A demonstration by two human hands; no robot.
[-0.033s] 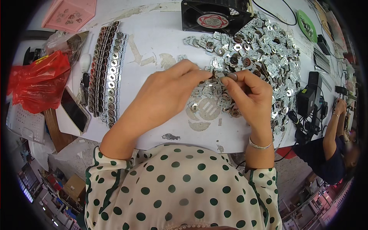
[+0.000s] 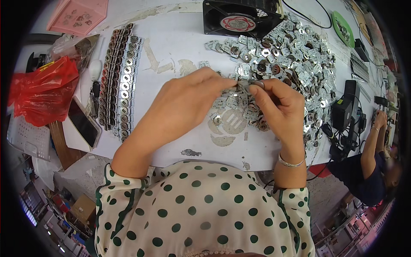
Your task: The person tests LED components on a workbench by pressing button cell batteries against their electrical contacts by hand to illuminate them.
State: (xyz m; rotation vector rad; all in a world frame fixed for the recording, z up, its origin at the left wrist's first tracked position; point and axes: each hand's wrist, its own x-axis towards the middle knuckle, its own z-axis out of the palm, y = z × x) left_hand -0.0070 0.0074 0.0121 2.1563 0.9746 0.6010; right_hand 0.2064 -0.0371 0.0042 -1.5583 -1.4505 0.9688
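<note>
My left hand (image 2: 184, 103) reaches in over the white worktop, its thumb and forefinger pinched on a small silver metal plate (image 2: 242, 84). Close against that plate, my right hand (image 2: 280, 103) grips a small round metal disc (image 2: 258, 84) between thumb and forefinger. The two pieces meet or nearly meet; my fingertips partly hide where. Beneath and beyond both hands spreads a big loose pile of small metal plates with round discs (image 2: 295, 55). Several neat rows of similar parts (image 2: 126, 85) lie to the left of my left forearm.
A black fan (image 2: 239, 19) stands behind the pile. At left are a phone (image 2: 83, 122), a red plastic bag (image 2: 45, 92) and a pink tray (image 2: 77, 17). Black adapters with cables (image 2: 344, 107) and a green dish (image 2: 342, 28) lie right. Another person (image 2: 368, 167) works at far right.
The disc in my right fingers has tilted slightly and shifted a little toward the plate. My left hand stays almost in place.
</note>
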